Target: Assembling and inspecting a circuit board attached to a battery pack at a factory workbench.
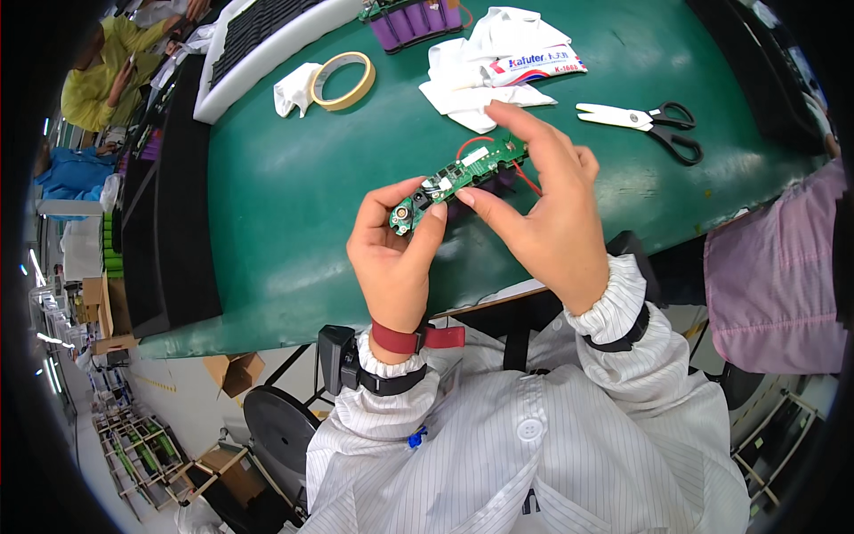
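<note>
Between my two hands, above the green tabletop, is a narrow green circuit board with red wires, tilted up toward the right. Purple cells show dimly beneath it. My left hand pinches the board's lower left end between thumb and fingers, near a round metal fitting. At the other end, my right hand has its thumb against the board's near edge; the index finger is raised and arched away from it. The right hand's other fingers are partly hidden behind the board and palm.
A roll of tan tape, white cloths with a glue tube, and black-handled scissors lie on the green table. Farther back stands a purple battery pack. A white foam tray is at the far left. Another person sits beyond.
</note>
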`<state>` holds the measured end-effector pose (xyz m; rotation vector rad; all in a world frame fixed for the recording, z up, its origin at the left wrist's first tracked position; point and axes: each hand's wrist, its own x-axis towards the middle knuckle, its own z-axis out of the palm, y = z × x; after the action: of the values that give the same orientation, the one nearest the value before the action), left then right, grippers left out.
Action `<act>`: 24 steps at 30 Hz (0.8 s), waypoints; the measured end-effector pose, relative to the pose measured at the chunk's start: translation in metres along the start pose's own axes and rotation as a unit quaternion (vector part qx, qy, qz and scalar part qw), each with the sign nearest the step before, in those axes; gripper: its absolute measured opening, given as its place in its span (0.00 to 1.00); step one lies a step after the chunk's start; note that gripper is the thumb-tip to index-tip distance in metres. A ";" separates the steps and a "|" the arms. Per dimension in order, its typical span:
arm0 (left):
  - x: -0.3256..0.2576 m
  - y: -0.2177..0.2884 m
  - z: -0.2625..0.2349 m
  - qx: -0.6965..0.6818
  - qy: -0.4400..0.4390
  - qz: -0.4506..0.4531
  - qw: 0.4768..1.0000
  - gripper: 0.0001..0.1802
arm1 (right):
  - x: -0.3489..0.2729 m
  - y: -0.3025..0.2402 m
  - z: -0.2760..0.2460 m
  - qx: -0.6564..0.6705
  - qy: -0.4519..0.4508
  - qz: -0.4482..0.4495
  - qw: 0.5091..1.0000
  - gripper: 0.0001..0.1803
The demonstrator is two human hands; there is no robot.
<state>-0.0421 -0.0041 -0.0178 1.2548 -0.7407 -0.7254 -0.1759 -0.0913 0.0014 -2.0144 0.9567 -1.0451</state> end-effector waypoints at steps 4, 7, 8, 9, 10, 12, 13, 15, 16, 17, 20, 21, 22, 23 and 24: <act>0.000 0.001 0.000 0.014 0.015 0.001 1.000 0.14 | 0.013 0.006 -0.011 -0.126 -0.004 -0.173 0.977 0.27; 0.000 0.001 0.000 0.030 0.015 0.005 0.999 0.14 | 0.021 0.009 -0.012 -0.154 -0.012 -0.245 0.957 0.19; 0.000 0.001 0.001 0.034 0.017 0.007 0.999 0.14 | 0.022 0.010 -0.013 -0.164 -0.019 -0.272 0.948 0.16; 0.001 0.002 0.001 0.034 0.016 0.007 0.999 0.14 | 0.025 0.009 -0.014 -0.165 -0.018 -0.272 0.948 0.16; 0.001 0.003 0.001 0.037 0.014 0.005 0.999 0.14 | 0.028 0.007 -0.016 -0.197 -0.021 -0.307 0.931 0.14; 0.003 0.004 -0.001 0.042 0.014 0.002 0.999 0.14 | 0.034 0.005 -0.020 -0.226 -0.026 -0.340 0.912 0.12; 0.006 0.003 -0.003 0.049 0.004 0.006 0.999 0.14 | 0.038 0.005 -0.023 -0.236 -0.074 -0.337 0.909 0.11; 0.014 0.002 -0.009 0.061 -0.002 0.026 0.998 0.13 | 0.050 0.009 -0.021 -0.243 -0.114 -0.364 0.892 0.12; 0.019 0.000 -0.012 0.064 -0.013 0.026 0.998 0.13 | 0.053 0.009 -0.021 -0.261 -0.122 -0.364 0.886 0.12; 0.024 -0.002 -0.016 0.066 -0.023 0.025 0.997 0.13 | 0.055 0.009 -0.021 -0.278 -0.130 -0.365 0.879 0.12; 0.044 -0.004 -0.018 0.033 -0.050 -0.006 0.998 0.14 | 0.062 0.001 -0.027 -0.319 -0.142 -0.379 0.857 0.11; 0.048 -0.006 -0.019 0.017 -0.058 -0.004 0.998 0.14 | 0.065 -0.003 -0.027 -0.316 -0.150 -0.388 0.853 0.10; 0.050 -0.008 -0.021 0.016 -0.056 0.000 0.998 0.14 | 0.066 -0.004 -0.026 -0.316 -0.149 -0.392 0.851 0.10; 0.051 -0.010 -0.023 0.009 -0.058 -0.001 0.998 0.14 | 0.067 -0.003 -0.025 -0.342 -0.150 -0.399 0.837 0.10; 0.052 -0.012 -0.022 0.000 -0.064 -0.003 0.998 0.14 | 0.067 -0.002 -0.025 -0.370 -0.150 -0.404 0.823 0.10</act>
<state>0.0051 -0.0362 -0.0286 1.2198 -0.8415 -0.8155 -0.1688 -0.1517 0.0395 -3.2878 0.2977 -0.7218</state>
